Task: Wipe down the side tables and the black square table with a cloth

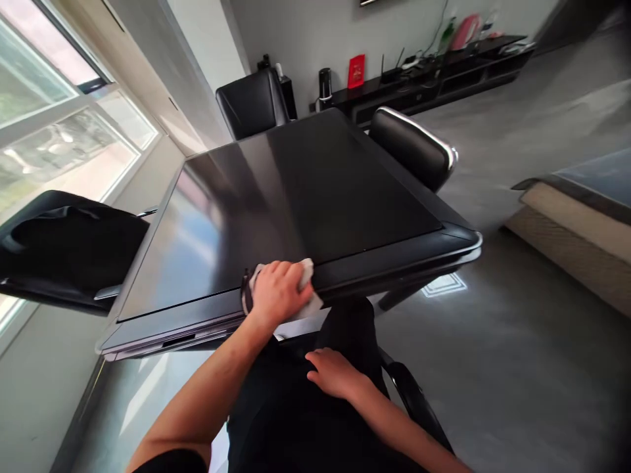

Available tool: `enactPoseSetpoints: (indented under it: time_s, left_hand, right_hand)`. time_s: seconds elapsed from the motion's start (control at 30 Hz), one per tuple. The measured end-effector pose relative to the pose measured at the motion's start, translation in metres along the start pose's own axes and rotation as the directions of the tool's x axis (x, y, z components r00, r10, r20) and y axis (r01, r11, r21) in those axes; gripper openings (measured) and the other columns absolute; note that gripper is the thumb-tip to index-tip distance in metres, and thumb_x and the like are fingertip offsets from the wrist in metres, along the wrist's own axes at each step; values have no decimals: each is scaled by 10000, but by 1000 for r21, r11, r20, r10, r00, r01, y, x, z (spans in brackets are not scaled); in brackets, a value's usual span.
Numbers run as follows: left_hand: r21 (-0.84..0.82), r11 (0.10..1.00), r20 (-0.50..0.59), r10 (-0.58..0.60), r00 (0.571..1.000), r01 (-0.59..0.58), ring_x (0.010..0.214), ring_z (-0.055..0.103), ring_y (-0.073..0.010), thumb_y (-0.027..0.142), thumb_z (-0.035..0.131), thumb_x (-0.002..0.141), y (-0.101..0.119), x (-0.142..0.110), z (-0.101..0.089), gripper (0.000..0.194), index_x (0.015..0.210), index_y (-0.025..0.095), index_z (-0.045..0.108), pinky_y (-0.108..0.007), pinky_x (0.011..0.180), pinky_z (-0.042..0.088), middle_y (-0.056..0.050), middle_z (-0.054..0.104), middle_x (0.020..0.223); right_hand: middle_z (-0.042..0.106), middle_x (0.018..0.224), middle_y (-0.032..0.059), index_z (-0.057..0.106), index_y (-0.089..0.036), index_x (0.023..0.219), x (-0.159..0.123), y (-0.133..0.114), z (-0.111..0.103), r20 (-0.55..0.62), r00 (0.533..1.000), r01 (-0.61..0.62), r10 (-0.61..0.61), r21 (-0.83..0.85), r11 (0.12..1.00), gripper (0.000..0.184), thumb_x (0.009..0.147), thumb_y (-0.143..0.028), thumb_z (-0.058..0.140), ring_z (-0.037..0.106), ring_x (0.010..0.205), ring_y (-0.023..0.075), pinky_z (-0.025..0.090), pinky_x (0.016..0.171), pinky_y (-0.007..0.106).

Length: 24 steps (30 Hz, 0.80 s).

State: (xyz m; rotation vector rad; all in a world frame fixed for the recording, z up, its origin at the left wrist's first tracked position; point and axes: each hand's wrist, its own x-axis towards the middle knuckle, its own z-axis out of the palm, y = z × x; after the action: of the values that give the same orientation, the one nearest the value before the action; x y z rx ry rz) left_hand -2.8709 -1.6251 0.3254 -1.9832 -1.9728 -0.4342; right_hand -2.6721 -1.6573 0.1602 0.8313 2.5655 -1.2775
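White cloth sits bunched under your left hand, fingers together on it at the near edge of the black table, while your right hand rests open on your lap.

- The only view is taken from the person's head, facing forward and down, tilted sideways.
- The left hand, a crumpled white cloth and the right hand are seen from close above.
- A glossy black rectangular table is looked along from its near edge.
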Motion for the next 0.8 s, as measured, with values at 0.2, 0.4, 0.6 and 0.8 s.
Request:
enactPoseSetpoints:
  time_s: [0.2,0.4,0.6,0.8]
  left_hand:
    - [127,985,-114,-105,988,119,985,792,-338,385,649,1056,-92,-78,-26,250,1162,225,810,-479,952,582,-90,865,1054]
    - [215,960,-187,-140,972,179,942,779,-346,376,673,1018,-135,-120,-35,192,1105,247,786,-475,921,579,-82,845,993]
    - [255,947,-213,-142,967,196,932,758,-364,380,666,1009,-112,-100,-23,194,1084,238,774,-479,866,538,-99,815,953]
    - [229,970,-174,-47,984,87,971,762,-366,390,656,1050,-51,-46,-1,302,1247,218,807,-467,879,522,-107,833,1015]
  right_hand:
    - [804,1476,190,794,-165,1425,-4,-11,-15,103,995,-6,15,-86,996,403,1088,-340,659,734,1395,390,563,1147,443]
    - [820,1446,187,815,-187,1385,0,-9,-8,71,997,5,2,-97,995,376,1077,-355,679,751,1371,390,591,1123,470]
    - [836,1392,187,833,-192,1323,5,-6,-4,60,998,-1,7,-97,995,344,1056,-383,733,772,1327,396,618,1067,471]
    - [836,1403,209,841,-176,1332,8,-6,-2,47,999,-10,15,-110,994,368,1060,-407,753,784,1320,423,646,1043,500]
